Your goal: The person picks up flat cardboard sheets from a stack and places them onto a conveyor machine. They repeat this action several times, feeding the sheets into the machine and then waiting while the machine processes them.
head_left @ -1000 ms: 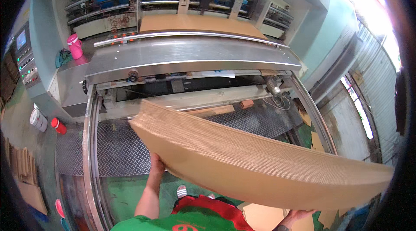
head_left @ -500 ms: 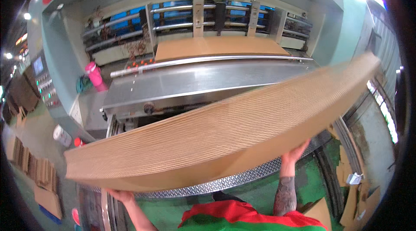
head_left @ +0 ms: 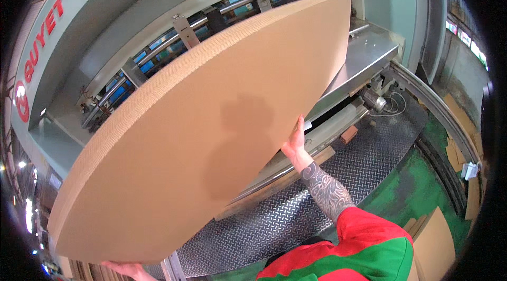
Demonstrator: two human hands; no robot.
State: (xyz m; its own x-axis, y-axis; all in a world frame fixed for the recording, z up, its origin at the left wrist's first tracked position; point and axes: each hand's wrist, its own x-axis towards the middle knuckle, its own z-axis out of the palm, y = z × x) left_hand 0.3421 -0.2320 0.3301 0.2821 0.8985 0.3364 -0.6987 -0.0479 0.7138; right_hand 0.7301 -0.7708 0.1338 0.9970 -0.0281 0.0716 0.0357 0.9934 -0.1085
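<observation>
A factory bay around a large grey-green machine.

The machine [head_left: 132,27] fills the upper left, with red lettering on its curved hood, blue panels behind metal rollers [head_left: 211,14], and a shiny steel feed table [head_left: 364,59] sloping out on the right. Below it lies a steel tread-plate platform [head_left: 296,223], edged by a curved rail [head_left: 438,107]. Beyond the rail the floor [head_left: 406,186] is painted green, worn in patches, with flat brown cardboard sheets [head_left: 435,239] lying on it and more stacked at the right [head_left: 459,138]. Daylight comes through windows [head_left: 465,38] at the far right; small lamps [head_left: 21,165] glow at the dim left edge.
</observation>
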